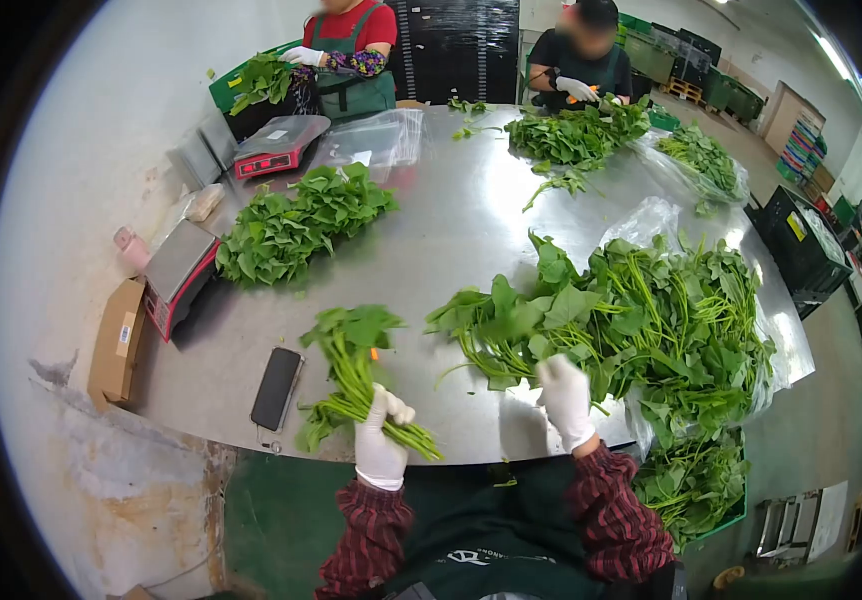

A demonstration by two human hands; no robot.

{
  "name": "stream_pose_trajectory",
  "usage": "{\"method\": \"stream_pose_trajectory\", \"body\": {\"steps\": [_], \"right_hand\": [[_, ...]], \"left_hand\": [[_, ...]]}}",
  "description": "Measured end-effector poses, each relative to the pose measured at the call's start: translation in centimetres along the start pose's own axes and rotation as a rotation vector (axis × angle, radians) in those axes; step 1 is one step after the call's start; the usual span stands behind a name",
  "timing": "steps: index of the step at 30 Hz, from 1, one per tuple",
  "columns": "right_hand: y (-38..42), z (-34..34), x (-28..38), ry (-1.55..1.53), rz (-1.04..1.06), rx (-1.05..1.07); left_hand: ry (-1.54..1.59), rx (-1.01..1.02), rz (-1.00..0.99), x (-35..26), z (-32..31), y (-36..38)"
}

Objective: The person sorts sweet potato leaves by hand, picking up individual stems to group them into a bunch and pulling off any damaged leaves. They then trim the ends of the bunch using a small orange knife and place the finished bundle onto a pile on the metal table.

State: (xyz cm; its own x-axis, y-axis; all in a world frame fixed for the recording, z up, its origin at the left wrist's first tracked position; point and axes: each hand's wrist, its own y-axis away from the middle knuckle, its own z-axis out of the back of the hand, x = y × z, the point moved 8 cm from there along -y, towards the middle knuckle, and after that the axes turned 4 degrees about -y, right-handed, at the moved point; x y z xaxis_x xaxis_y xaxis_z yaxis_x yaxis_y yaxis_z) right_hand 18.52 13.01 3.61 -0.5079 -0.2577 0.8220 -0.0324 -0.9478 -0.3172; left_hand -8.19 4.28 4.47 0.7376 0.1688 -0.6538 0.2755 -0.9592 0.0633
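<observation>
My gloved left hand [383, 436] is closed around the stems of a bunch of leafy greens [351, 358], near the front edge of the table. The leaves point away from me and the cut stem ends stick out to the right. A small orange piece [374, 354] shows against the bunch; I cannot make out what it is. My gloved right hand [565, 400] is at the near left side of a large pile of leafy greens [651, 325], blurred by motion. Its fingers are not clear enough to show a grip.
The metal table [441, 240] also carries a phone [278, 388], another heap of greens [301, 225], two red scales [179, 272] and plastic bags [381, 140]. Two people work at the far side, one by more greens [581, 135]. A green crate [726, 515] of greens stands below right.
</observation>
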Motion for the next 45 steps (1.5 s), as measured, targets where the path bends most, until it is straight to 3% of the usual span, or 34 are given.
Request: {"method": "stream_pose_trajectory", "body": {"steps": [2,4,6,8,11,13,16,17,18,20,22,24,34,36,37,40,45], "right_hand": [[-1.1,4.3,0.0,0.065,-0.130,-0.242],[-1.1,6.7,1.3,0.515,0.085,-0.551],[-1.0,5.4,3.4,0.544,0.223,-0.396],[0.0,0.7,3.5,0.506,0.368,0.023],[1.3,-3.6,3.2,0.524,0.362,0.141],[1.5,-6.1,1.3,0.732,0.323,0.228],[1.1,-5.4,2.6,0.593,0.385,0.181],[0.8,-4.3,3.8,0.437,0.304,0.164],[1.0,-3.9,4.8,0.437,0.304,0.166],[1.2,-2.1,6.9,0.138,0.338,0.078],[2.1,-1.4,7.9,0.066,0.315,0.069],[3.2,-1.2,7.8,-0.113,0.177,0.126],[6.7,0.3,10.8,-0.047,0.441,0.130],[6.0,-0.1,9.3,-0.193,0.034,0.366],[5.7,0.0,8.5,-0.252,-0.275,0.421],[3.8,0.3,8.4,-0.272,-0.206,0.295],[3.5,-0.8,9.0,-0.548,-0.310,0.338]], "left_hand": [[0.059,-0.046,-0.038,-0.7,0.8,-0.3],[0.045,-0.017,-0.002,-0.5,0.9,-0.4],[0.056,-0.029,0.015,-0.1,0.4,-0.2],[0.090,-0.042,0.029,0.5,0.3,-0.1],[0.114,-0.043,0.034,0.9,-0.2,0.0],[0.098,-0.040,0.020,0.4,-0.4,0.3],[0.072,-0.051,0.008,-0.3,-0.3,0.6],[0.047,-0.070,0.005,-0.4,-0.1,0.6],[0.023,-0.089,0.007,-0.4,0.0,0.7],[-0.016,-0.101,0.018,0.3,0.2,0.6],[-0.054,-0.110,0.027,1.0,-0.1,0.5],[-0.111,-0.066,0.056,2.0,-1.5,0.4],[-0.251,0.030,0.078,2.9,-6.4,0.9],[-0.293,0.032,0.075,2.7,-6.5,1.4],[-0.321,0.041,0.117,2.9,-6.7,1.7],[-0.347,0.093,0.177,3.9,-7.0,2.4],[-0.502,0.121,0.146,5.3,-7.0,3.7]]}}
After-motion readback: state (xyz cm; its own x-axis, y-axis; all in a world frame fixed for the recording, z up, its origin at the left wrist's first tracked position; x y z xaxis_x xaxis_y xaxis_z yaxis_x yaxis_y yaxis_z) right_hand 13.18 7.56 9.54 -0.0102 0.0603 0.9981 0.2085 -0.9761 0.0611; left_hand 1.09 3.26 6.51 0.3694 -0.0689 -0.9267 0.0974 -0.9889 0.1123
